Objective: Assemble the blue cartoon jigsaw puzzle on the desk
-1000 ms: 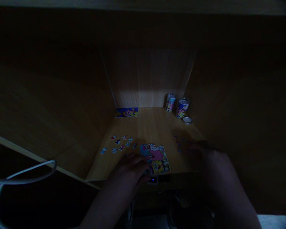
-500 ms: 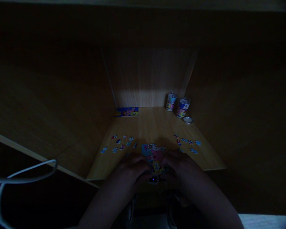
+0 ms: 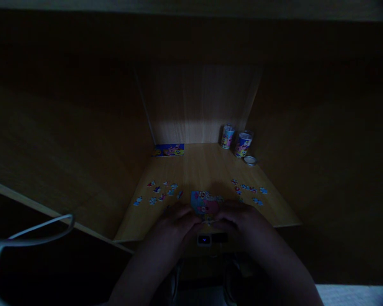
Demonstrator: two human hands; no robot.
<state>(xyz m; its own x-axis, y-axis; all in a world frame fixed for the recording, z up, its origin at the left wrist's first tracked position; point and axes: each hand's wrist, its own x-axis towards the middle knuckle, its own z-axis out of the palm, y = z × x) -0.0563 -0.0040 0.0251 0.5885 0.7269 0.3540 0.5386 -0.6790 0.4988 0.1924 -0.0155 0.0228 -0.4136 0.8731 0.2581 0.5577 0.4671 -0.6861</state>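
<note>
A partly joined cartoon jigsaw puzzle point(image 3: 204, 204) lies near the front of the wooden shelf. At its near left corner, my left hand point(image 3: 178, 223) has its thumb and fingers closed on the edge. My right hand point(image 3: 238, 219) pinches the near right side in the same way. Between the two thumbs the near edge shows as a thin pale line, bent or tilted up. My fingertips are partly hidden under and behind the puzzle, and the light is dim.
Loose jigsaw pieces point(image 3: 162, 196) lie to the left, and more pieces point(image 3: 249, 188) to the right. Two printed tins point(image 3: 243, 144) stand at the back right beside a round lid point(image 3: 250, 160). A blue picture strip point(image 3: 168, 150) is at the back left. A white cable point(image 3: 35, 233) hangs left.
The puzzle's near edge has come up, so its lowest rows with the yellow figure are now mostly out of sight. My hands have stayed at its two sides.
</note>
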